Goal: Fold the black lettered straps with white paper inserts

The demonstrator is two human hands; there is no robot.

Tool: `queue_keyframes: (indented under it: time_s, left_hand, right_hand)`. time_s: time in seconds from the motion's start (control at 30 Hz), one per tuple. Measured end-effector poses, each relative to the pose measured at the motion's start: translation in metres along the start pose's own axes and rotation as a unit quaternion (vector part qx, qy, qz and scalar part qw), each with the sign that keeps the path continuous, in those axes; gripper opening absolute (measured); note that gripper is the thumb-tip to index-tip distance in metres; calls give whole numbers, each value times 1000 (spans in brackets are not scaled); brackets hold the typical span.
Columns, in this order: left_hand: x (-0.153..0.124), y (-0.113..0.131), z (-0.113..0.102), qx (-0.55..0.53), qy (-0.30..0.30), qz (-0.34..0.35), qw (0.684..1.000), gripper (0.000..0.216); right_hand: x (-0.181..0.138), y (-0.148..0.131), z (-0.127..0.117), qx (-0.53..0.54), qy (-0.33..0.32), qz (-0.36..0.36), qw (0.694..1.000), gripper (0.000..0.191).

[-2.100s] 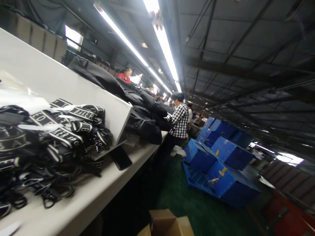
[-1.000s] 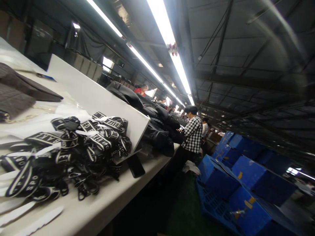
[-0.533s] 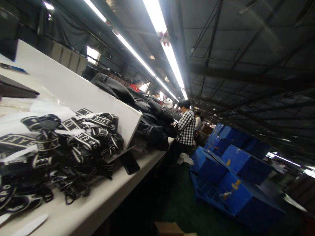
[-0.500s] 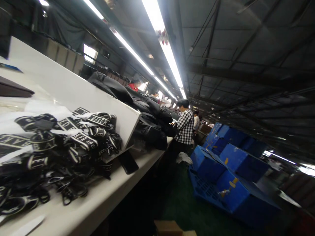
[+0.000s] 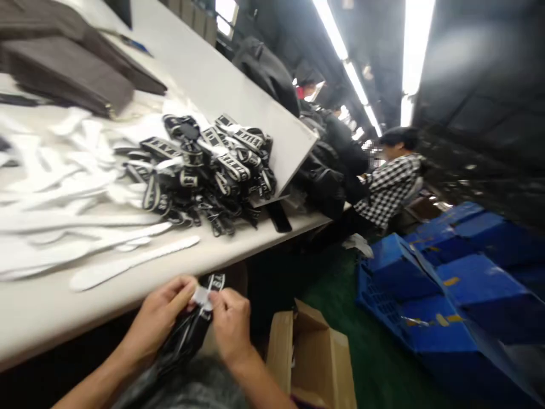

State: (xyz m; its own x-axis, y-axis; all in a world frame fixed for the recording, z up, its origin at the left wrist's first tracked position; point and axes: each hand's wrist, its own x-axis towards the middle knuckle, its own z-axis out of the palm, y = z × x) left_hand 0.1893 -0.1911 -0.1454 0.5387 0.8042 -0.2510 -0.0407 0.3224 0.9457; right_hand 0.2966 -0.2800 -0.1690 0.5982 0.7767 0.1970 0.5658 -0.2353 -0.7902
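Both of my hands are low in the head view, just below the front edge of the white table (image 5: 51,309). My left hand (image 5: 159,318) and my right hand (image 5: 230,326) are closed on a black strap with white lettering (image 5: 187,332). Their fingertips pinch a small white piece (image 5: 202,296) at the strap's upper end. On the table beyond lies a heap of similar black lettered straps (image 5: 204,170) beside several white strips (image 5: 63,193).
Dark flat bags (image 5: 63,68) lie at the table's far left, black bags (image 5: 327,165) are piled further along. A person in a checked shirt (image 5: 389,184) stands at the table. An open cardboard box (image 5: 310,358) sits below, blue crates (image 5: 430,284) on the right.
The view has swung down from the ceiling and hall to the table edge. My two hands, unseen before, now show holding a strap.
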Motion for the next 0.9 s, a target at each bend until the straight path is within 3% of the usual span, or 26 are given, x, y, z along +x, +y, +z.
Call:
queue_keyframes:
  time_s: [0.03,0.13,0.2,0.3,0.43,0.5,0.53,0.6,0.73,0.8,0.9]
  left_hand:
    - [-4,0,-1,-49,-5,-22,999,72]
    - [-10,5,-1,-174,-31,-35,984,62]
    - [-14,8,1,-205,-44,-12,978,57]
    - [-23,6,3,-204,-44,35,977,52]
    - [-34,-2,6,-173,-38,71,982,47]
    - [-36,-4,8,-143,-26,73,987,46]
    - [-36,-5,9,-126,-20,72,989,46]
    - [-36,-6,11,-92,-13,66,993,45]
    - [-35,-11,22,-47,-18,55,997,40]
    - [-35,-13,29,-20,-32,74,997,36]
    - [-34,-9,35,33,-75,115,990,32]
  right_hand:
    - [4,-2,-2,41,-21,5,999,44]
    - [15,-7,-8,198,-97,108,969,50]
    - [16,-10,-11,265,-96,158,946,49]
    - [6,-15,-13,344,-74,231,907,49]
    - [-17,-27,-17,468,-169,330,802,52]
    - [-28,-31,-21,497,-179,320,787,50]
    - [-32,-32,-24,497,-166,307,795,49]
    - [-40,-27,-29,457,-119,266,840,43]
    - [-43,-2,-36,177,5,145,973,39]
    - [-41,8,-38,62,25,76,995,40]
    - [-37,14,-35,60,-25,36,997,37]
